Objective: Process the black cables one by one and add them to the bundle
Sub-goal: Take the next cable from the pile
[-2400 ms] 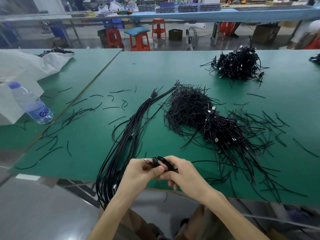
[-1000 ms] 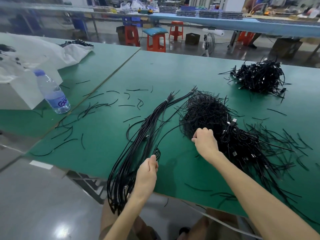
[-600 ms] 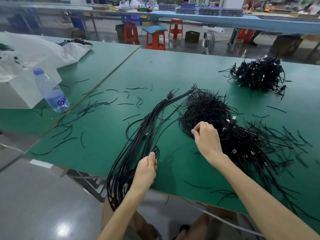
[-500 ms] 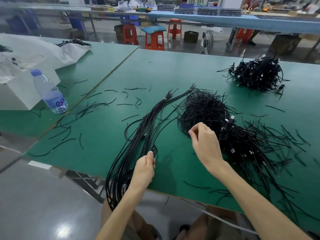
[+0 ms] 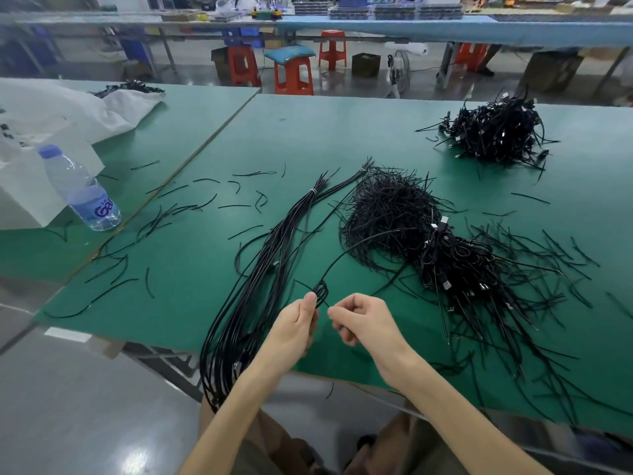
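Note:
My left hand (image 5: 297,322) pinches a small coil of black cable (image 5: 321,292) just above the table's front edge. One strand of that cable runs up and right toward the big tangled pile of black cables (image 5: 442,255). My right hand (image 5: 363,320) is closed beside the coil, its fingertips on a thin black strand. The long straight bundle (image 5: 260,286), tied with a white band near its far end, lies to the left and hangs over the front edge.
The green table (image 5: 342,132) carries a second heap of cables (image 5: 496,132) at the back right. Short black offcuts (image 5: 205,204) are scattered left of the bundle. A water bottle (image 5: 80,190) and white bags (image 5: 68,111) sit on the left table. Orange stools stand beyond.
My right hand has come back from the tangled pile to beside my left hand. The left hand has kept its grip on the coil and barely moved.

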`<state>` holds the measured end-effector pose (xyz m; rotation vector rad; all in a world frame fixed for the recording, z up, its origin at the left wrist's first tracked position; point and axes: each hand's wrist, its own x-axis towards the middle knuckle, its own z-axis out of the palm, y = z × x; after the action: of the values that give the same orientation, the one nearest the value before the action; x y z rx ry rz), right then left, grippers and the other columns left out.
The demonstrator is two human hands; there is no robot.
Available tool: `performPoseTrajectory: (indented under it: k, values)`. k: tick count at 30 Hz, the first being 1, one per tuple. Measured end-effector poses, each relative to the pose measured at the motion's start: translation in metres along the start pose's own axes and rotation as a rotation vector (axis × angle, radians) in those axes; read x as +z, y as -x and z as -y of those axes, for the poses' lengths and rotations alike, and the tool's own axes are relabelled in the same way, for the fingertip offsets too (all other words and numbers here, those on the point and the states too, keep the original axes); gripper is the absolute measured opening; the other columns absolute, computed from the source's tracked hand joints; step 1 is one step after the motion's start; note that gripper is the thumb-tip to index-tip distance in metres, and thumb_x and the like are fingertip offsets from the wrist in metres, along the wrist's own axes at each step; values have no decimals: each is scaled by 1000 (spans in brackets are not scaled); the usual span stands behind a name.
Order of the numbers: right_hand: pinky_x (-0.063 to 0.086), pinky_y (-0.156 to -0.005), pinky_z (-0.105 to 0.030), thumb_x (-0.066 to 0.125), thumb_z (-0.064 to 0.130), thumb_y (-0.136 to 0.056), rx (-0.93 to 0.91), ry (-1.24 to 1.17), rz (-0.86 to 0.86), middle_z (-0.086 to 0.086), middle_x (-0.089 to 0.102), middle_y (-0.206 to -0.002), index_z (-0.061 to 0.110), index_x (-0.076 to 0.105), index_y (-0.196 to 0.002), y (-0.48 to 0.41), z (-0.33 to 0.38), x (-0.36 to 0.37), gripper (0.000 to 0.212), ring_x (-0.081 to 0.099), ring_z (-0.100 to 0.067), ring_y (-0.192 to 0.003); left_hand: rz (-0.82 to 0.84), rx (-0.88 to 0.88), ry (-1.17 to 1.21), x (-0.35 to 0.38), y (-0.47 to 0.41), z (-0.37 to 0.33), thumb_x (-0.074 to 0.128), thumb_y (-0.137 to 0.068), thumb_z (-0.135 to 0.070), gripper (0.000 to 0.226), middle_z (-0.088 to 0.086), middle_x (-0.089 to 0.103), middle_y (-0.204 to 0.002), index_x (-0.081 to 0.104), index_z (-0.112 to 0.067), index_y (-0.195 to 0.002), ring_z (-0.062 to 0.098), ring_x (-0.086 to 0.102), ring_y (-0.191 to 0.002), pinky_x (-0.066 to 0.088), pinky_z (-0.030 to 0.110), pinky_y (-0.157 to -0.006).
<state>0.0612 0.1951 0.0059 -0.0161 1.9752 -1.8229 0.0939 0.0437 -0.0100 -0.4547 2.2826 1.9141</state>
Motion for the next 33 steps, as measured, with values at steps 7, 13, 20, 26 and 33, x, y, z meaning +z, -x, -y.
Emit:
performPoseTrajectory:
  k: [7,13,20,26,33]
  values:
    - [42,-54,-23,70,11,-90,-2,-10,109,-3,67,-70,4,63,-91,4,1,-2,10,51,-14,-57,20,23,-20,0,3,1,36,-108,-45,47,-13,32,-53,42,-17,-71,5,26,-42,24,19,-41]
    - [46,-64,-29,81,16,-86,-56,-144,358,-8,66,-80,20,54,-133,9,-1,-20,54,56,-19,-65,281,-33,59,-19,19,-13,38,-108,-44,45,-6,25,-62,44,-16,-74,11,18,-50,18,22,-45]
    - [47,-61,-25,78,20,-89,-165,-14,476,-8,75,-97,27,69,-125,13,-1,-16,38,60,-16,-79,488,-62,34,-32,29,-24,36,-109,-44,52,-1,22,-63,53,1,-88,14,14,-51,16,24,-46]
    - [55,-69,-31,78,33,-88,-341,122,120,-1,75,-90,23,73,-101,21,-15,0,17,66,-16,-69,124,77,-33,-12,24,-17,43,-106,-38,46,-7,34,-51,51,-20,-64,9,25,-42,17,28,-46]
    - [58,-83,-38,66,34,-97,-366,190,-78,9,66,-102,29,72,-105,30,-22,12,11,70,-15,-92,-3,267,-175,3,25,-13,37,-112,-26,65,-20,53,-48,62,-42,-54,-3,47,-44,35,8,-48]
